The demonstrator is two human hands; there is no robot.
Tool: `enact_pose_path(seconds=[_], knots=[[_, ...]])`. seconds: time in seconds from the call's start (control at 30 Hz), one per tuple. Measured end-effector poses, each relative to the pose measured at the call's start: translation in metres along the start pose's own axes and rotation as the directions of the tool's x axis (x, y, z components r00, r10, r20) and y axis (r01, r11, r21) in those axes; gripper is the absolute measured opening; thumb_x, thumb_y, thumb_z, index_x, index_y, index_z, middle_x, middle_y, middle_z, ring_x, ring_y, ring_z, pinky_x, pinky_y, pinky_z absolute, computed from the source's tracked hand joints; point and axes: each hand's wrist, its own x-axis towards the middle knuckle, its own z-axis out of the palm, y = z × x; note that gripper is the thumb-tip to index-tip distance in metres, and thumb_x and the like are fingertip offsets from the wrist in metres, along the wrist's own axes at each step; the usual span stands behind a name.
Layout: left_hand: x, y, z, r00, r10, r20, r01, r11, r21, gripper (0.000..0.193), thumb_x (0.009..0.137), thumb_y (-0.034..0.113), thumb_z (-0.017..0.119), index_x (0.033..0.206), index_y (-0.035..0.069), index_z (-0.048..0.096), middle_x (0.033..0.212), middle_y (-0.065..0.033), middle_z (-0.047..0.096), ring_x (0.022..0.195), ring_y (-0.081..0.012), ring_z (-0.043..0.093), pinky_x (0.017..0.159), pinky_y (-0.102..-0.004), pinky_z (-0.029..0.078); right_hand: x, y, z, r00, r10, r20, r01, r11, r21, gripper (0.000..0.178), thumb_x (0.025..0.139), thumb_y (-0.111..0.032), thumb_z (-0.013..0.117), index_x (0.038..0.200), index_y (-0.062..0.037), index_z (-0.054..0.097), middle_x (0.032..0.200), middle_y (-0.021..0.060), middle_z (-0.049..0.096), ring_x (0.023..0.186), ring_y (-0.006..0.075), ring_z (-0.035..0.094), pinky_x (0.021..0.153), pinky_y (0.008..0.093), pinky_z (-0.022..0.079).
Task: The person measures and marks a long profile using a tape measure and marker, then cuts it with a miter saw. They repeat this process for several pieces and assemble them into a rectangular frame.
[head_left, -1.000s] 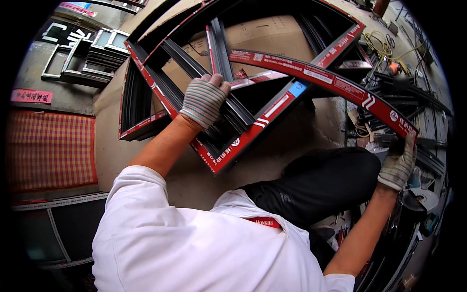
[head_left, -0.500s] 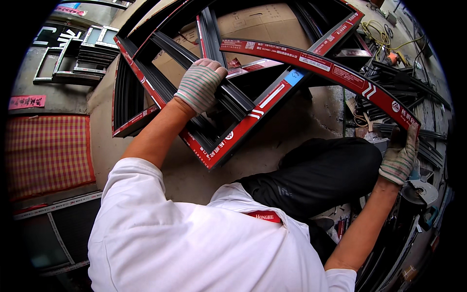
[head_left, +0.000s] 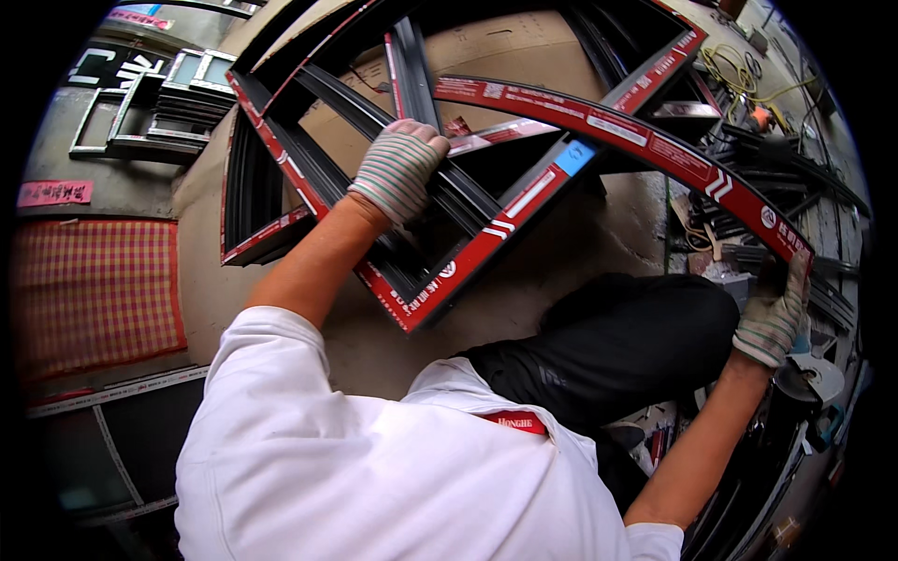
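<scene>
Both hands wear striped knitted gloves. My left hand (head_left: pixel 402 170) is closed around a black metal frame bar (head_left: pixel 344 105) inside a stack of frames. My right hand (head_left: pixel 774 316) grips the lower right end of a long bar covered in red film (head_left: pixel 687 161); its fingertips are partly hidden behind that end. This bar slants over the corner of a red-filmed frame (head_left: pixel 486 229), which carries a blue sticker (head_left: pixel 574 157). Whether the long bar is joined to the frames beneath I cannot tell.
Flat cardboard (head_left: pixel 510 42) lies under the frames. At the right are loose black profiles (head_left: pixel 767 164), a yellow cord (head_left: pixel 725 70) and a cutting disc tool (head_left: pixel 812 379). Smaller frames (head_left: pixel 164 112) and a checked cloth (head_left: pixel 98 294) lie at the left. My bent knee (head_left: pixel 692 313) is close below.
The view has shifted slightly. My left hand appears a little further right, and my right hand with its bar end a little lower. Both grips stay the same.
</scene>
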Motion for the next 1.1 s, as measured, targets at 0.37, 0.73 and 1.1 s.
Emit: enact_pose_path(seconds=[0.37,0.73,1.1], knots=[[0.009,0.002,-0.003,1.0,-0.01,0.023,0.01,1.0,0.002,0.036,0.07,0.015,0.081,0.103,0.007,0.069,0.099,-0.0115,0.067,0.104,-0.0345,0.066,0.102,-0.0439,0.049,-0.01,-0.009,0.01,0.999,0.03,-0.033,-0.029,0.999,0.033,0.037,0.095,-0.021,0.084,0.122,-0.0025,0.066,0.117,0.0137,0.073,0.105,0.0211,0.074,0.088,0.0305,0.066],[0.005,0.001,0.004,1.0,-0.022,-0.007,0.022,1.0,-0.003,0.036,0.069,0.015,0.081,0.102,0.007,0.069,0.098,-0.0116,0.067,0.103,-0.0347,0.066,0.101,-0.0444,0.049,-0.01,-0.008,0.004,0.999,0.035,-0.035,-0.034,0.999,0.029,0.04,0.094,-0.023,0.085,0.122,-0.0025,0.066,0.115,0.0118,0.073,0.102,0.0189,0.073,0.087,0.0306,0.066],[-0.007,-0.002,0.0,1.0,-0.014,0.021,0.014,1.0,-0.005,0.039,0.064,0.017,0.084,0.098,0.008,0.067,0.095,-0.0108,0.065,0.099,-0.0354,0.066,0.098,-0.0445,0.049,-0.004,-0.005,-0.001,0.999,0.043,-0.031,-0.042,0.998,0.056,0.036,0.093,-0.021,0.086,0.12,-0.0048,0.069,0.111,0.0107,0.075,0.099,0.0183,0.074,0.085,0.0296,0.066]])
